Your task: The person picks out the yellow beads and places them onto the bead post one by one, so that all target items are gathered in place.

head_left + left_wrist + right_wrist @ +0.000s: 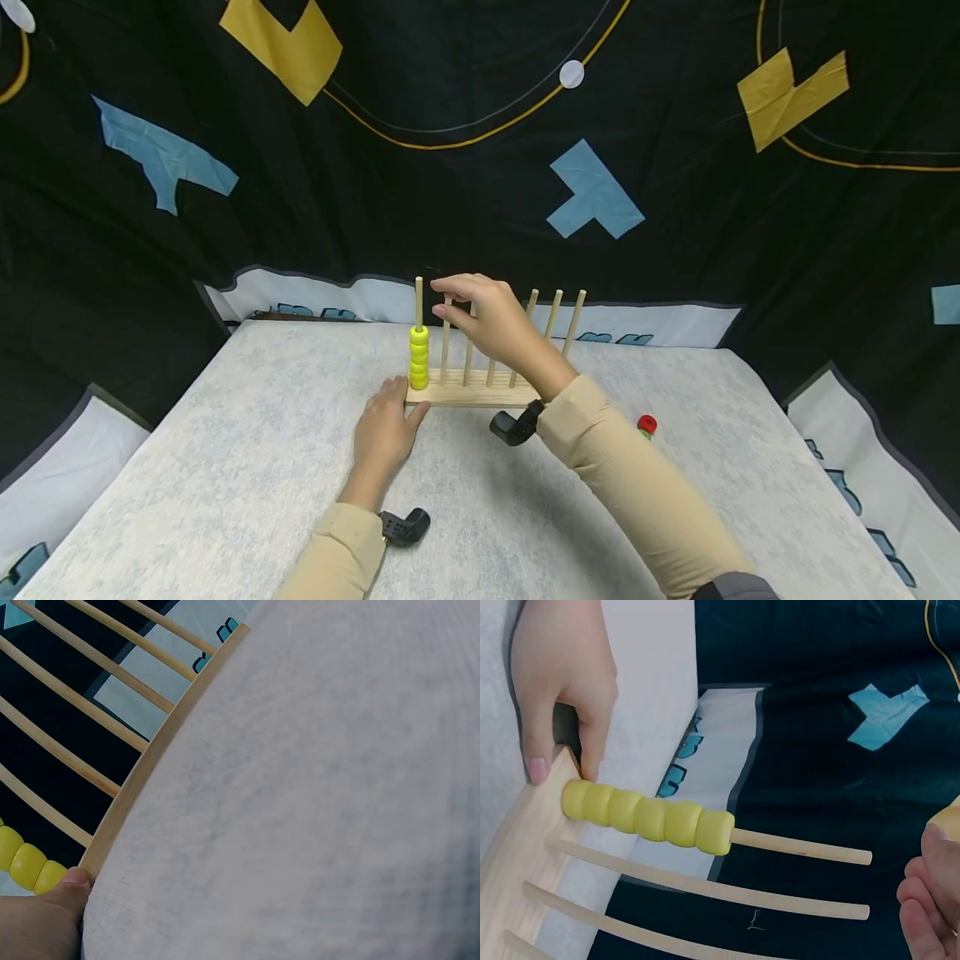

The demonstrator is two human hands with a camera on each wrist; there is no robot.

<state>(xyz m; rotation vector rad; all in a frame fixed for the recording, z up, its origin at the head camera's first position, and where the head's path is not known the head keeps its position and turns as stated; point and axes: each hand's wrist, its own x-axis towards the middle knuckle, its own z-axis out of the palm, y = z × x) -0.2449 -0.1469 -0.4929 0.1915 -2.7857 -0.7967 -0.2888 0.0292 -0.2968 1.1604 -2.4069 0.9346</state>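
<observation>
A wooden peg stand (pixel 465 398) with several upright rods sits on the table. Several yellow beads (pixel 418 358) are stacked on its leftmost rod, whose top stays bare. At the left end of the base, my left hand (pixel 386 425) grips the wood, thumb in front and fingers behind, as the right wrist view shows. My right hand (pixel 487 312) is raised by the tops of the rods right of the beads. Its thumb and forefinger stand apart, pointing left, with no bead visible between them; the right wrist view catches only part of its fingers (pixel 922 915).
A red bead (pixel 647 423) lies on the table (pixel 225 467) right of my right forearm, with a bit of green at its lower edge. Behind the table hangs a black curtain (pixel 450 217) with blue and yellow patches. Each wrist wears a black camera.
</observation>
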